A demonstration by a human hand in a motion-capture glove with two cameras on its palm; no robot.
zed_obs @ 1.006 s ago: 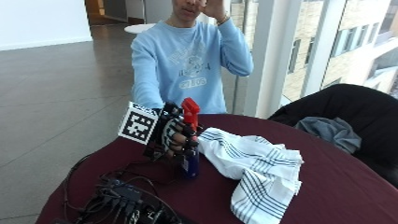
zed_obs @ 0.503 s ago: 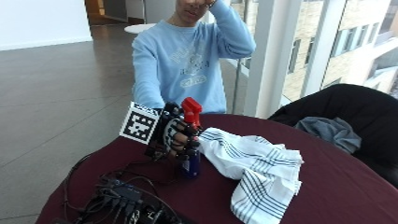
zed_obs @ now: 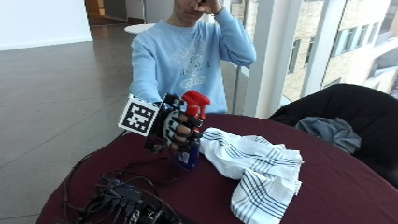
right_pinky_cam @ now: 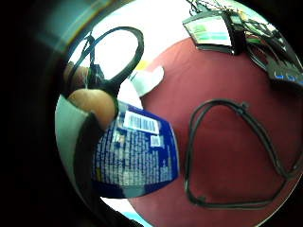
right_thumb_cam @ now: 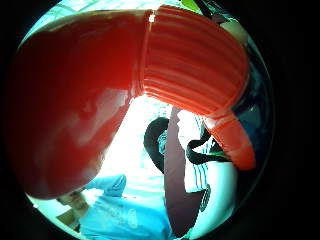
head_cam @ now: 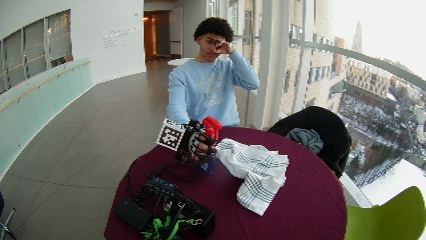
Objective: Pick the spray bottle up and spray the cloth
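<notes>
My gloved right hand grips a spray bottle with a blue body and a red trigger head, held a little above the table. The red head fills the thumb side palm view. The blue label fills much of the little finger side palm view, with my fingertips curled on it. A white cloth with dark stripes lies crumpled on the dark red table, just to the side of the bottle's nozzle.
A tangle of black cables and electronics lies near the table's front edge. A black cable loop rests on the tabletop beneath the hand. A black chair with a grey garment stands beside the table. The person's bare hand is raised to the face.
The bottle has risen slightly off the table in my hand. The cloth has not moved.
</notes>
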